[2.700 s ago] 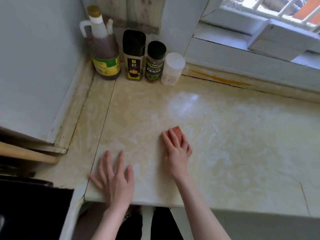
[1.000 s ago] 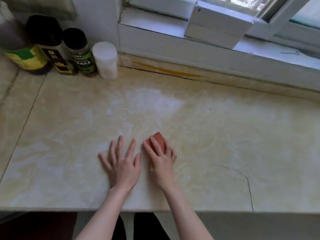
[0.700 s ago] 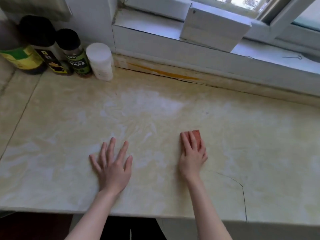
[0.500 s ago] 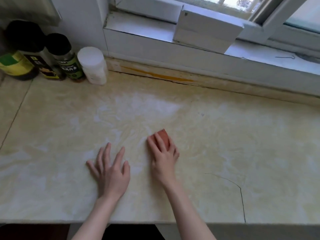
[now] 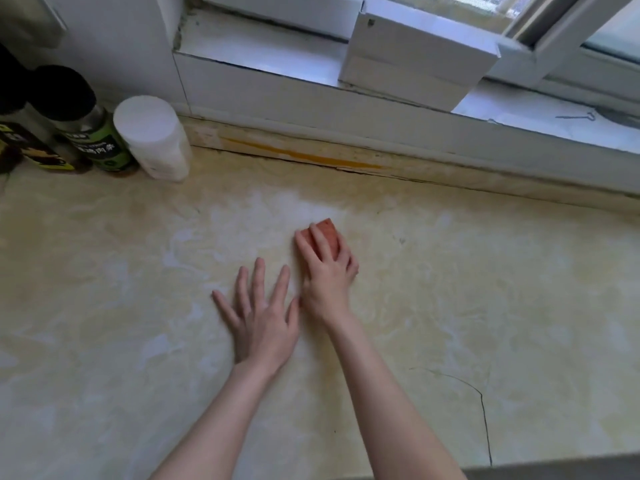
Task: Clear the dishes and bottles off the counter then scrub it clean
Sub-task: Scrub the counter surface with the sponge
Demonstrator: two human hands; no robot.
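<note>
We judge this to be the scrubbing step. Our right hand (image 5: 327, 275) lies on top of the red sponge (image 5: 327, 233) in the middle of the counter (image 5: 467, 289). Its fingers are draped along the sponge and press it down, the outer 2 curling over its right edge; we cannot see the thumb. The sponge's long axis runs roughly in line with those fingers, away from us toward the window sill (image 5: 263, 60), and its far end shows past the fingertips. Our left hand (image 5: 259, 320) rests flat just beside the right hand, fingers straight and spread, holding nothing.

Ahead of the sponge and well apart from it, a yellow stain (image 5: 301, 155) runs along the back seam. The right hand is the nearer one and has the sponge, so we judge the next stroke is its job, pushed along the sponge's own axis.

3 containers stand in the back left corner: a white-capped jar (image 5: 152, 143), a green-labelled bottle (image 5: 90, 136) just beside it, and a black-labelled bottle (image 5: 24, 147) at the frame's edge. So clearing looks unfinished. A crack (image 5: 483, 420) crosses the counter's near right; we would scrub gently there.
</note>
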